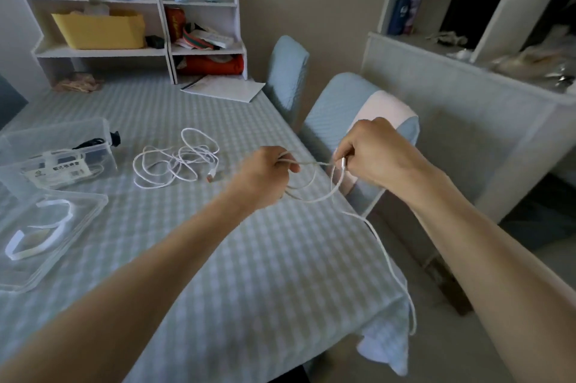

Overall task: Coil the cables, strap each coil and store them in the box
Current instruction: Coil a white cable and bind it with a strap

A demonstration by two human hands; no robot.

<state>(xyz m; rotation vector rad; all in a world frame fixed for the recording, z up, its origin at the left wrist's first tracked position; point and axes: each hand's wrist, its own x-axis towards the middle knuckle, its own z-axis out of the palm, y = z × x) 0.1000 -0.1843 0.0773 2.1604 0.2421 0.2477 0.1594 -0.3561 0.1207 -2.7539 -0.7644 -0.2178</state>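
A white cable [385, 253] stretches between both hands above the table's right edge. My left hand [265, 173] grips a few loops of it. My right hand [371, 153] pinches the same cable near a white plug, and the loose tail hangs down over the table edge. A second white cable [177, 161] lies tangled on the checked tablecloth, apart from both hands. The clear plastic box [59, 148] stands at the left with a black item and a packet inside. White straps [37, 229] lie on the clear lid [90, 214] in front of the box.
White shelf units [140, 52] with a yellow bin stand at the table's far side. A white envelope [224, 88] lies near them. Two blue-covered chairs [339, 108] stand by the table's right edge, and a white cabinet [452, 108] is beyond them.
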